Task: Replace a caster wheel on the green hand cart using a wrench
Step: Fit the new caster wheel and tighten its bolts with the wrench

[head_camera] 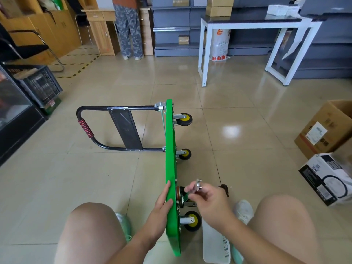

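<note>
The green hand cart [170, 141] stands on its side edge on the tiled floor, with its black handle [89, 128] folded out to the left. Three yellow-hubbed caster wheels stick out to the right: a far one [184, 119], a middle one [185, 154] and a near one [192, 221]. Between the middle and near wheels a caster mount with a red ring [181, 195] shows. My left hand [162, 199] grips the deck's edge, thumb on the near face. My right hand [207, 199] pinches a silver wrench [198, 184] beside that mount.
A white plastic basket [215, 244] lies on the floor by my right knee. Cardboard boxes [323, 130] sit at the right, a white table [257, 23] behind, a black crate [38, 82] at the left. A person stands at the back by wooden cabinets.
</note>
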Demonstrator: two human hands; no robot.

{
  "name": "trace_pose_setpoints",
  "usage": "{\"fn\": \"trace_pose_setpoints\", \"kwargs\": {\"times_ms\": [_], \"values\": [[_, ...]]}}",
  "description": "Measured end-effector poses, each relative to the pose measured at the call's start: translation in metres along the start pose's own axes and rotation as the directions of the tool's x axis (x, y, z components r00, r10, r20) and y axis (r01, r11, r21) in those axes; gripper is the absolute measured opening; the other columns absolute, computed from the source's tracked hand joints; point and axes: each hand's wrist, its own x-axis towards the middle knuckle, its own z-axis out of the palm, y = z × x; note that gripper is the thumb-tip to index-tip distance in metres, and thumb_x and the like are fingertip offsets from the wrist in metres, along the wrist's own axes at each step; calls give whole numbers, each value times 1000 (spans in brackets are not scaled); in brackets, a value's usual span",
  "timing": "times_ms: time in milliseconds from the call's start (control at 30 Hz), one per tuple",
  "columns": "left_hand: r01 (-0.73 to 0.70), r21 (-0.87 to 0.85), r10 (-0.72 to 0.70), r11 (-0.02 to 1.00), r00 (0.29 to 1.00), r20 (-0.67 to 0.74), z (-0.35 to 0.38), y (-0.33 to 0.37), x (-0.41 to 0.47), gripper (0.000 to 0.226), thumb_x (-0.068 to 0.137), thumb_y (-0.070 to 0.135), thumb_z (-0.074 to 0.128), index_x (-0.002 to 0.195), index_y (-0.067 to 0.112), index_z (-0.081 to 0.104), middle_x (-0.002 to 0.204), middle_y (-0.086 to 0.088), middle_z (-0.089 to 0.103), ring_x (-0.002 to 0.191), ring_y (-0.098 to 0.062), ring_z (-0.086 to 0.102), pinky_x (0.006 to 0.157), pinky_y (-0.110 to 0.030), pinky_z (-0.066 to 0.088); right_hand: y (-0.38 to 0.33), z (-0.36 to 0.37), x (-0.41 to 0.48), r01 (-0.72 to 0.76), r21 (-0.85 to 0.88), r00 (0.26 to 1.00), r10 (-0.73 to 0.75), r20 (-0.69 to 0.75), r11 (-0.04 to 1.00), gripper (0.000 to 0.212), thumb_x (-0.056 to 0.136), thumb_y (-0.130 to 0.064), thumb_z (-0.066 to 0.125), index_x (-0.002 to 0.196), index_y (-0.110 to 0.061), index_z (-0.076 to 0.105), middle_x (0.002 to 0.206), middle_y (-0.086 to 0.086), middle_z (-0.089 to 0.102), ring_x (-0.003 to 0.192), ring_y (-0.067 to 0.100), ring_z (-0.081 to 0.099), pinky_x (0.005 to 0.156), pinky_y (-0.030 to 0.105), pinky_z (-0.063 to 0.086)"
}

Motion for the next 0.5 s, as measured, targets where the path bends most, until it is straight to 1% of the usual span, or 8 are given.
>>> {"fn": "trace_pose_setpoints", "kwargs": {"times_ms": [100,133,200,267,333,400,433,500], "values": [[-20,14,20,1000,1000,4,0,-2,2,58,112,25,41,144,73,35,164,18,38,150,-11,39,128,-46,28,3,7,-9,50,-25,998,-51,-28,998,51,86,4,70,93,-46,76,100,-18,76,99,4,72,91,20,56],[-25,12,25,1000,1000,-3,0,-3,2,59,112,22,41,144,71,37,164,16,39,150,-12,39,128,-47,27,3,9,-11,70,-48,997,-71,-33,996,49,85,1,71,95,-47,76,99,-19,76,98,3,72,91,19,55],[-32,6,32,999,999,-14,1,-3,3,60,111,19,41,144,68,39,164,12,40,150,-12,40,128,-47,27,4,13,-13,119,-111,992,-122,-28,987,38,83,-6,71,100,-41,76,99,-18,76,97,4,72,89,20,56],[-25,11,25,1000,1000,-16,1,-1,2,58,111,20,42,144,68,39,162,13,43,147,-11,44,127,-45,29,6,18,-16,138,-132,990,-137,12,982,32,85,-7,67,102,-33,75,100,-16,75,95,7,73,87,23,58],[-7,7,7,1000,1000,-20,0,1,2,57,112,21,43,146,67,38,158,12,48,143,-10,49,125,-44,33,8,21,-20,155,-136,986,-145,78,978,32,88,-7,58,102,-31,73,101,-14,74,92,8,74,85,25,60],[7,11,-7,1000,1000,-18,0,1,2,56,112,22,44,148,65,37,157,11,50,142,-10,51,125,-43,34,13,22,-22,183,-172,979,-163,126,968,34,89,-7,51,102,-30,72,105,-8,74,95,9,74,85,29,61],[5,18,-4,1000,1000,-21,0,1,2,56,112,22,43,149,63,37,157,11,49,142,-9,50,125,-42,33,15,23,-23,187,-185,978,-164,132,965,34,89,-6,51,103,-30,72,106,-4,74,96,8,74,85,30,61],[-13,35,14,999,1000,-27,0,0,3,56,112,20,43,150,61,35,159,11,47,144,-8,48,126,-43,31,17,23,-20,163,-190,983,-143,116,968,32,89,-6,54,104,-27,74,106,-4,75,94,7,73,87,30,60]]}}
